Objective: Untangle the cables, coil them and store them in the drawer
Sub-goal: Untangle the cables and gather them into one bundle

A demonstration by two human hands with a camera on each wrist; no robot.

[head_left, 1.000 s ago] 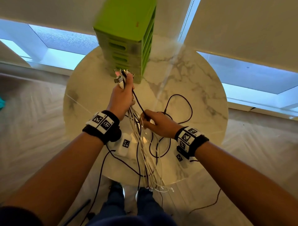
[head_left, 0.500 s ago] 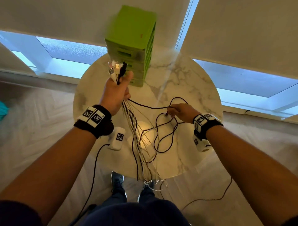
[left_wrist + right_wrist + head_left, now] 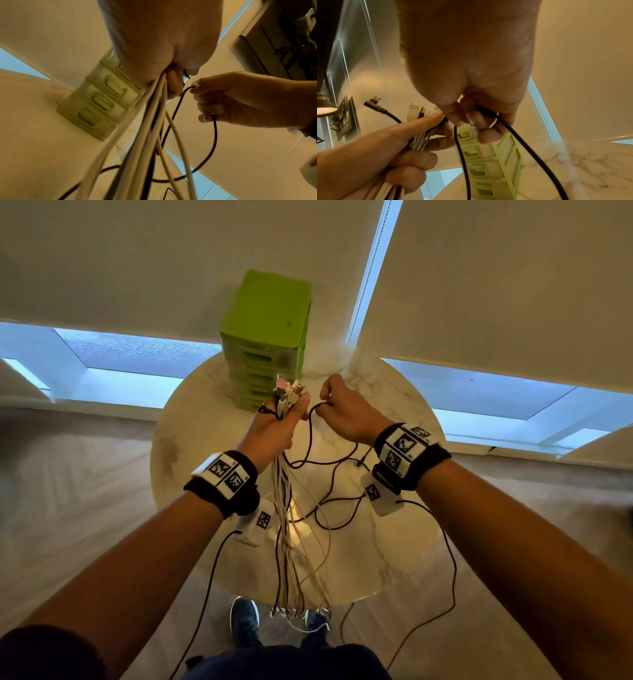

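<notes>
White cable bundle [image 3: 286,529] w/ black cable [image 3: 310,436], hanging tangled

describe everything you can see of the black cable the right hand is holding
The black cable is thin, round and matte, apparently rubber-coated. The right hand pinches a bend of it in curled fingers, so two strands drop from the grip. One runs to the left hand, which holds it with the white cable bundle; the rest hangs in loose loops over the marble table. Its ends cannot be traced.
</notes>
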